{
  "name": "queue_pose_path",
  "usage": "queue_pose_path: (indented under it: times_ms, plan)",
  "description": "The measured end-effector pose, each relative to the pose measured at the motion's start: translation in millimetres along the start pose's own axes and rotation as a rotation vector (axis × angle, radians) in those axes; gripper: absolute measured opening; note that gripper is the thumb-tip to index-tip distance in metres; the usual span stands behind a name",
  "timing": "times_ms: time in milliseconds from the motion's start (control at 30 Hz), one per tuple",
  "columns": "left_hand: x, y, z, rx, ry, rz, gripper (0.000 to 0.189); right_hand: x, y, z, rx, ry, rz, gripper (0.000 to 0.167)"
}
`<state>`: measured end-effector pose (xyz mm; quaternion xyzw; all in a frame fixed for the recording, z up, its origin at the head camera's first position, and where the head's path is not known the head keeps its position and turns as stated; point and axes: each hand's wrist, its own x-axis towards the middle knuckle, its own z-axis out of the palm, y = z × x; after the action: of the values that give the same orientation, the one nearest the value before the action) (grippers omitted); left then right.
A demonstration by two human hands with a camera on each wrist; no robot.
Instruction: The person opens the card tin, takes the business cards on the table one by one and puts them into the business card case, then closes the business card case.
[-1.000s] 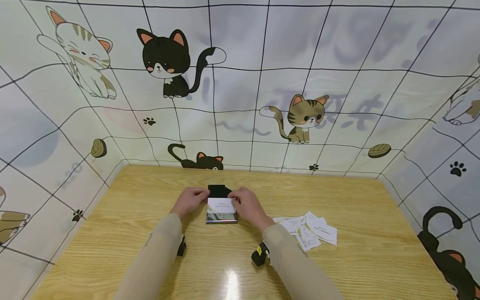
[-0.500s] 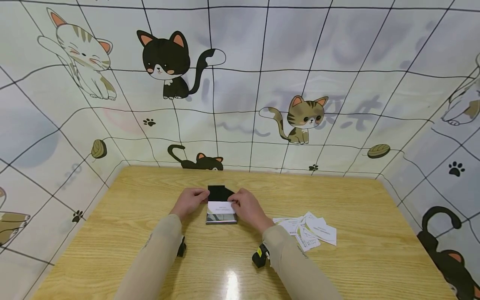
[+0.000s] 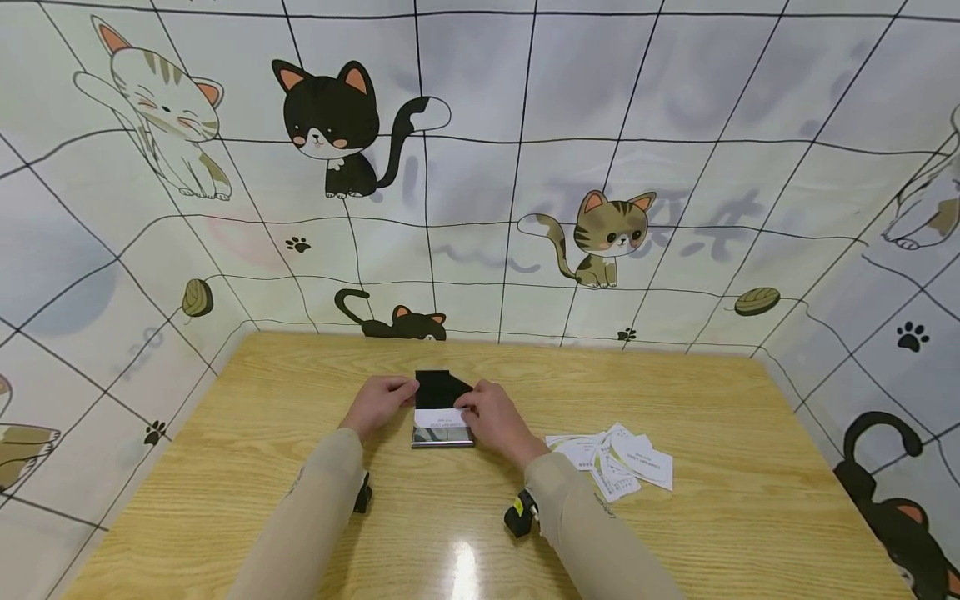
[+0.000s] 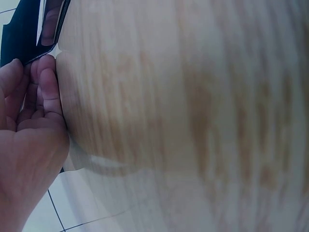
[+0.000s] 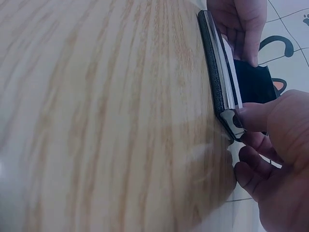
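At the left, an arm in a tan cloth sleeve (image 3: 307, 508) ends in the left hand (image 3: 373, 404), its thumb and fingers closed in a pinch on the left edge of a black flap (image 3: 437, 390). The flap belongs to the one card case (image 3: 442, 438), which is opened out between the two hands, a flat rectangular piece with a shiny, mirror-like metal face and a dark, grained outer side. One white card (image 3: 435, 417) with faint print lies partly inside it, at the near end of the flap. The right hand (image 3: 497, 418) grips the right side of the case, its thumb on the card's edge and fingers curled underneath. Further right, on the smooth wood-grain table (image 3: 750, 500), thin printed paper cards (image 3: 641, 458) lie fanned in one pile, seemingly at least four, though the overlap makes an exact count hard.
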<state>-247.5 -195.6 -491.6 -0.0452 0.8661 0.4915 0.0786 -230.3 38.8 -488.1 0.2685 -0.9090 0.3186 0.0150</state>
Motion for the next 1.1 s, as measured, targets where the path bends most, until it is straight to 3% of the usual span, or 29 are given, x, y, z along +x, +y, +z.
queue_pose_path:
  times_ms: [400, 833, 1100]
  plan:
    - [-0.4, 1.5, -0.8, -0.012, -0.003, 0.008, 0.029, -2.3, 0.9, -0.8, -0.013, 0.01, -0.044, 0.012]
    - [-3.1, 3.3, -1.1, 0.009, -0.005, 0.002, 0.03, -12.8, 7.5, -12.6, 0.11, 0.003, 0.084, 0.014]
    - [-3.7, 3.5, -1.6, 0.013, -0.006, 0.002, 0.03, -25.3, 21.8, -30.7, 0.084, 0.025, 0.095, 0.013]
